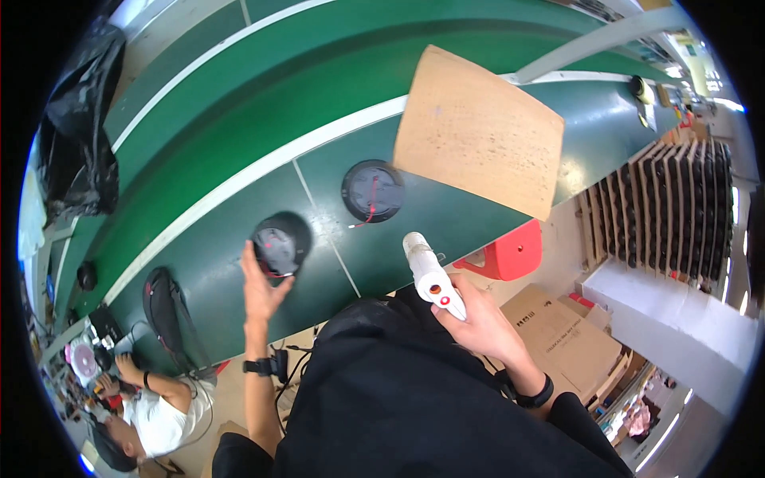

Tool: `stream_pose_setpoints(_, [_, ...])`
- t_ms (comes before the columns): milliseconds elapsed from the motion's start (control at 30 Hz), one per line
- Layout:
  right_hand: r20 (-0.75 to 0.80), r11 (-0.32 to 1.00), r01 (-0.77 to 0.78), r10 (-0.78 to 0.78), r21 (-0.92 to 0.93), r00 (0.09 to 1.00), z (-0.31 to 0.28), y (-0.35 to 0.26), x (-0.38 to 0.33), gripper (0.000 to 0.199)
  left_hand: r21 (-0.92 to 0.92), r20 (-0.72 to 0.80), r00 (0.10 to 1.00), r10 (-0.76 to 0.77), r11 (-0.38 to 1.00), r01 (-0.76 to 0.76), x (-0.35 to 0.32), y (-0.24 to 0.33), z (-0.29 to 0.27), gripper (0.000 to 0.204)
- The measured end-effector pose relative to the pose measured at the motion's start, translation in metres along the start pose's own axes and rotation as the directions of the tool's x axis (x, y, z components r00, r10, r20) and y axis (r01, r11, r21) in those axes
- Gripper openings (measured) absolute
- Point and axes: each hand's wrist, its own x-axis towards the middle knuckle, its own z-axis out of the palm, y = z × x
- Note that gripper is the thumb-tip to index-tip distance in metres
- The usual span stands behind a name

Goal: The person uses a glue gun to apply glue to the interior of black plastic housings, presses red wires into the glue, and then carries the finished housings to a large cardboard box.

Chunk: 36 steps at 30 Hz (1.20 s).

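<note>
My left hand [263, 285] grips the rim of a round black part [277, 245] with red wire on its face. The part is tilted and seems lifted off the green worktop, with a dark shadow beside it. A second round black part [373, 191] lies flat on the worktop, a red wire across it ending in a small pale tip. In my right hand [482, 319] is a white handheld tool [431, 279] with a stubby cylindrical end and round red and brown spots on its body. That end points away from me, over the worktop's near edge.
A brown board [482, 127] lies right of the second part. Beyond runs a green conveyor belt [263, 95]. A red stool [514, 251], a carton [558, 338] and a rack of stacked boards [665, 211] stand right. At left are a black bag [165, 307] and another person [163, 418].
</note>
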Motion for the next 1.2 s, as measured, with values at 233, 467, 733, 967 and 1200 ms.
stream_pose_setpoints(233, [0.094,0.96,0.28,-0.279,0.002,0.956,0.003,0.006,0.016,0.037,-0.071,0.182,0.967,-0.177,0.979,0.192,-0.054,0.026,-0.013,0.074])
stream_pose_setpoints(467, [0.329,0.857,0.513,-0.472,-0.049,0.818,0.015,-0.006,0.045,0.053,-0.222,0.17,0.983,0.072,0.974,-0.033,0.008,0.047,-0.013,0.032])
stream_pose_setpoints(733, [0.464,0.819,0.573,-0.511,0.008,0.724,0.079,0.0,0.085,0.06,-0.539,0.223,0.949,0.225,0.839,-0.072,0.088,0.033,0.007,0.013])
stream_pose_setpoints(967, [0.381,0.779,0.572,-0.462,-0.257,0.801,0.107,0.017,0.098,0.047,-0.489,0.548,0.795,0.26,0.871,0.052,0.111,0.036,0.016,0.013])
stream_pose_setpoints(1200, [0.308,0.719,0.572,-0.484,-0.394,0.819,0.127,0.024,0.097,0.047,-0.535,0.609,0.728,0.316,0.841,0.082,0.125,0.041,0.027,0.02])
